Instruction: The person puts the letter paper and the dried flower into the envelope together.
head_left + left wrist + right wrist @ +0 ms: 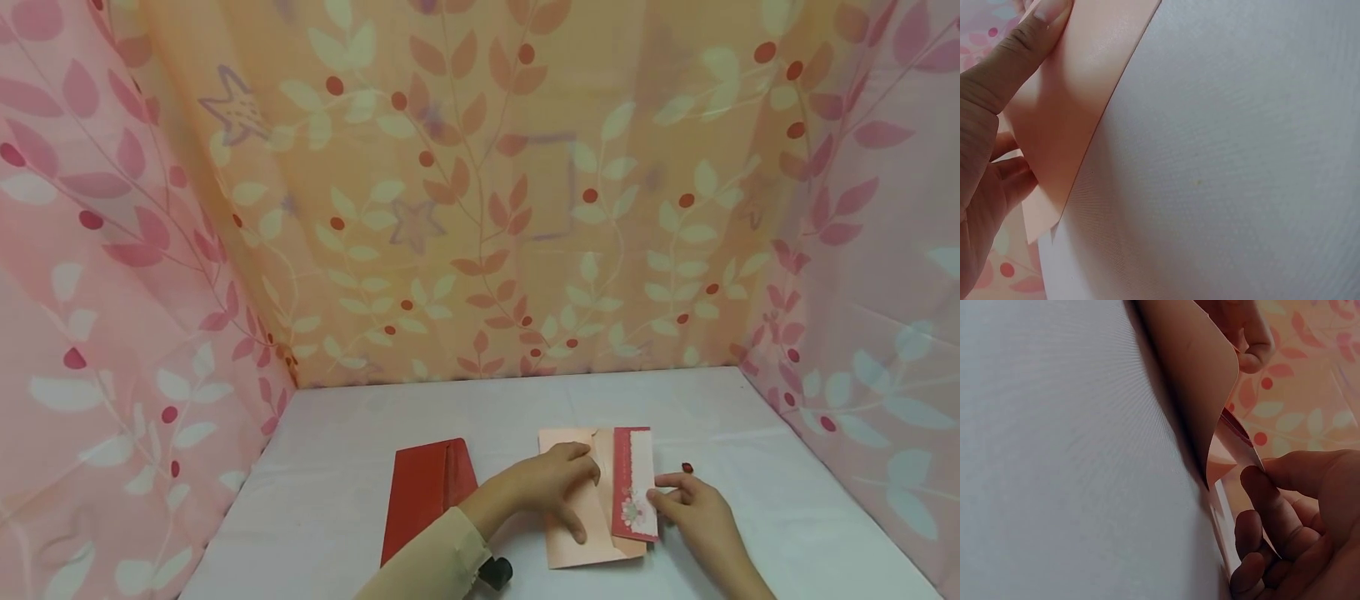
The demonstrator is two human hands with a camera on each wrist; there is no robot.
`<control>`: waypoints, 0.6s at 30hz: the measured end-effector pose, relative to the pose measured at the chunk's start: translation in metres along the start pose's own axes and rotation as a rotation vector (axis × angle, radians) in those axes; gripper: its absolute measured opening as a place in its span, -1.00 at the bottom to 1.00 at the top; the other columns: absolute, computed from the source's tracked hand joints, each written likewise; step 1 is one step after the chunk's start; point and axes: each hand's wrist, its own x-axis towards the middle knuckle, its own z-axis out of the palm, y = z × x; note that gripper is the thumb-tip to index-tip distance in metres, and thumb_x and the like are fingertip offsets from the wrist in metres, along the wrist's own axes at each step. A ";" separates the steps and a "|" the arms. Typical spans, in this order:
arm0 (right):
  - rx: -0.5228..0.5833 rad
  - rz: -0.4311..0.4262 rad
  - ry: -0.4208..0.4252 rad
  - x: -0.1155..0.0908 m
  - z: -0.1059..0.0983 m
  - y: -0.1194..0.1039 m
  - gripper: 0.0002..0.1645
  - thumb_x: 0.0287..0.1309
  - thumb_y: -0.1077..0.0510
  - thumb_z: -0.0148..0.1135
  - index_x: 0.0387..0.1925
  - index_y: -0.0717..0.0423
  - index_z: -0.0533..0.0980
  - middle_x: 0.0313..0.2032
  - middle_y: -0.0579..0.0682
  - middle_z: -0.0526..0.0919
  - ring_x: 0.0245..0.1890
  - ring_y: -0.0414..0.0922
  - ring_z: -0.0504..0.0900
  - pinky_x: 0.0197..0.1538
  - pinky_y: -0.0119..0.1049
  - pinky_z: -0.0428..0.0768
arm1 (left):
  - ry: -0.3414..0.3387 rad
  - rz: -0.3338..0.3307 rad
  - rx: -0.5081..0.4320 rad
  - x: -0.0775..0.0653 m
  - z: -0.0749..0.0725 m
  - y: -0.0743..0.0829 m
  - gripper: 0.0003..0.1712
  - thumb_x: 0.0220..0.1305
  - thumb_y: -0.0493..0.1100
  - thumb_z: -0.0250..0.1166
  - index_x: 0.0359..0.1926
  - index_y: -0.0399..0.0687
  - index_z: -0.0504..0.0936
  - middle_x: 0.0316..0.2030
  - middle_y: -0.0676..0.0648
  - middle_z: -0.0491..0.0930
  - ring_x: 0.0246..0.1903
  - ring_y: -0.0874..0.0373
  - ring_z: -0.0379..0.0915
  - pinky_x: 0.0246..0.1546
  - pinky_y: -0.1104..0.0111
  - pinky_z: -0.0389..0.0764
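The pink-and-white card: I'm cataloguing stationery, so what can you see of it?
In the head view, the card looks like paper: deep-pink band at left, ragged border, white right side, pale flowers near the bottom. It overlaps the peach envelope, perhaps partly inside; I cannot tell. The right hand pinches its right edge.

Head view softly and evenly lit; wrist views dimmer, dark shadow hugging the peach envelope [1192,362] at right wrist
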 end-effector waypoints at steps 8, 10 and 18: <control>0.026 0.012 0.017 -0.002 0.002 -0.003 -0.43 0.24 -0.08 0.42 0.10 0.22 0.57 -0.42 -0.07 0.72 -0.42 -0.17 0.50 -0.38 -0.31 0.41 | 0.007 0.012 -0.014 0.001 0.004 -0.002 -0.12 -0.20 0.36 0.63 0.13 0.32 0.43 0.50 -0.06 0.19 0.50 0.11 0.09 0.38 0.28 0.36; 0.024 0.005 0.011 -0.001 0.003 -0.002 -0.44 0.23 -0.08 0.43 0.09 0.22 0.57 -0.43 -0.07 0.72 -0.43 -0.17 0.49 -0.39 -0.31 0.41 | 0.009 0.012 -0.014 0.001 0.005 -0.003 -0.12 -0.21 0.37 0.63 0.12 0.33 0.42 0.50 -0.05 0.18 0.49 0.12 0.09 0.38 0.29 0.36; -0.033 -0.031 0.028 0.001 0.006 0.003 -0.45 0.19 -0.03 0.46 0.11 0.17 0.55 -0.44 -0.10 0.70 -0.44 -0.19 0.51 -0.40 -0.33 0.43 | 0.021 0.022 -0.034 -0.001 0.005 -0.003 -0.12 -0.20 0.37 0.63 0.13 0.33 0.42 0.49 -0.04 0.18 0.47 0.16 0.12 0.36 0.32 0.38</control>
